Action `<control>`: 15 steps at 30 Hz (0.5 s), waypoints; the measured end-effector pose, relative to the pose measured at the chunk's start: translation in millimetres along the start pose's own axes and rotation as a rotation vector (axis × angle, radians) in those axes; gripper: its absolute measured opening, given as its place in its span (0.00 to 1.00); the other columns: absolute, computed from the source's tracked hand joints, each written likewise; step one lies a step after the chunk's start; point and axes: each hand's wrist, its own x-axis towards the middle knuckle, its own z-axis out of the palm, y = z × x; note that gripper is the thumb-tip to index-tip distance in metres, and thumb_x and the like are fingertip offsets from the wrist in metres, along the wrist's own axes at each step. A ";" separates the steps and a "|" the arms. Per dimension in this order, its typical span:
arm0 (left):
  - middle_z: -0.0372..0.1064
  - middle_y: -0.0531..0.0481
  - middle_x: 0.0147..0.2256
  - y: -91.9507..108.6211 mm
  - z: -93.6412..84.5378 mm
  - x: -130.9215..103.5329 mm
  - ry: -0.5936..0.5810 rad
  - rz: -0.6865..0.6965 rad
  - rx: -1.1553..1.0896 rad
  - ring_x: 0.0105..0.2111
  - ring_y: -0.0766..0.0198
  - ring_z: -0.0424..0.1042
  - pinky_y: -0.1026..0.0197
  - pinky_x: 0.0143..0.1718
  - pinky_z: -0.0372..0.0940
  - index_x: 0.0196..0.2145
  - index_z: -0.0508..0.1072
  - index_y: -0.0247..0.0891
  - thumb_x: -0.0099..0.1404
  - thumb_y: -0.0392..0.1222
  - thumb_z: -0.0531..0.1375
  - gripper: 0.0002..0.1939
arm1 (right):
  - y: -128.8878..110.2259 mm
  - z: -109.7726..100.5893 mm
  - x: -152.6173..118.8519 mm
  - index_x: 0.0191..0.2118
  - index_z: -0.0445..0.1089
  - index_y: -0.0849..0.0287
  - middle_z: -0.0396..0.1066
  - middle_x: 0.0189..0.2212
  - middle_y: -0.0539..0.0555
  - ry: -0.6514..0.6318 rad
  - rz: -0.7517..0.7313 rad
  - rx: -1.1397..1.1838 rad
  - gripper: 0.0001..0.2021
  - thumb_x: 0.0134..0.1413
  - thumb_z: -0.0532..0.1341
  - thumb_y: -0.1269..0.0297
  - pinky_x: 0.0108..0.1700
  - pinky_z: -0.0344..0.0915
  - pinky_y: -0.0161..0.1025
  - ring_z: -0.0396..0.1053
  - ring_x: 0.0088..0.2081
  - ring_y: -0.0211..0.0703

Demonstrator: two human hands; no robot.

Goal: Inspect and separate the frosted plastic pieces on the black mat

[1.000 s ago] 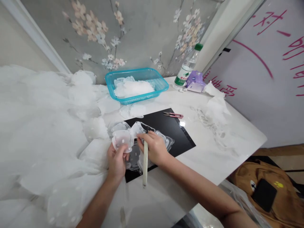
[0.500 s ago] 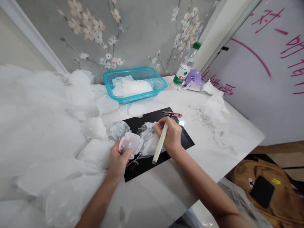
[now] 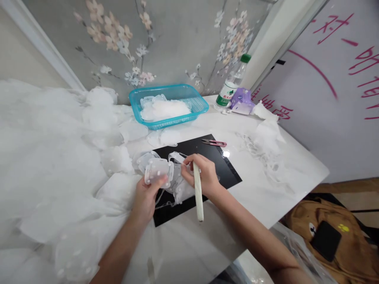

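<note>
Between the thumb and fingers of my left hand (image 3: 146, 195) is a translucent white piece (image 3: 159, 169) with small round dots and slotted edges. My right hand (image 3: 203, 173) is closed around a pale, wrapped stick-like tool (image 3: 198, 195), whose blunt end points down toward me. A thin white strip (image 3: 175, 157) runs beside the right fingertips; whether they pinch it is hard to tell. More translucent pieces (image 3: 182, 191) lie under and between the hands on a black mat (image 3: 229, 173). Pink-handled snips (image 3: 217, 143) rest at the mat's back edge.
A large heap of white translucent pieces (image 3: 53, 157) covers the left side. Behind the mat stands a blue basket (image 3: 168, 124) holding similar pieces. A bottle (image 3: 231, 86), a purple packet (image 3: 242, 100), tissue (image 3: 265, 112) and scraps (image 3: 263, 154) are toward the right.
The left hand's piece has turned and shifted slightly left and up. My right hand has moved left and a little down, the tool now more upright, and the loose pieces on the mat have shifted.
</note>
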 end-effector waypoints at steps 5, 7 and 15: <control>0.74 0.49 0.32 1.8 1.7 1.6 0.014 0.025 -0.058 0.34 0.64 0.74 0.66 0.36 0.69 0.31 0.74 0.34 0.47 0.43 0.70 0.15 | 4.0 -5.1 4.0 0.27 0.65 0.58 0.65 0.22 0.48 -0.105 0.071 0.008 0.03 0.50 0.59 0.69 0.29 0.59 0.33 0.62 0.23 0.35; 0.73 0.51 0.30 -0.6 1.8 1.4 0.032 0.045 -0.049 0.29 0.66 0.73 0.67 0.30 0.68 0.31 0.73 0.34 0.46 0.40 0.69 0.14 | 6.2 -9.9 8.3 0.29 0.66 0.59 0.66 0.22 0.48 -0.221 0.148 0.090 0.04 0.51 0.60 0.65 0.29 0.59 0.33 0.61 0.23 0.35; 0.68 0.54 0.24 -13.8 -1.3 -0.5 0.119 0.127 0.020 0.21 0.71 0.63 0.70 0.21 0.60 0.27 0.72 0.33 0.45 0.34 0.66 0.09 | 5.7 -4.7 4.3 0.46 0.58 0.57 0.68 0.27 0.48 0.012 0.351 0.575 0.15 0.64 0.48 0.52 0.32 0.63 0.35 0.63 0.25 0.36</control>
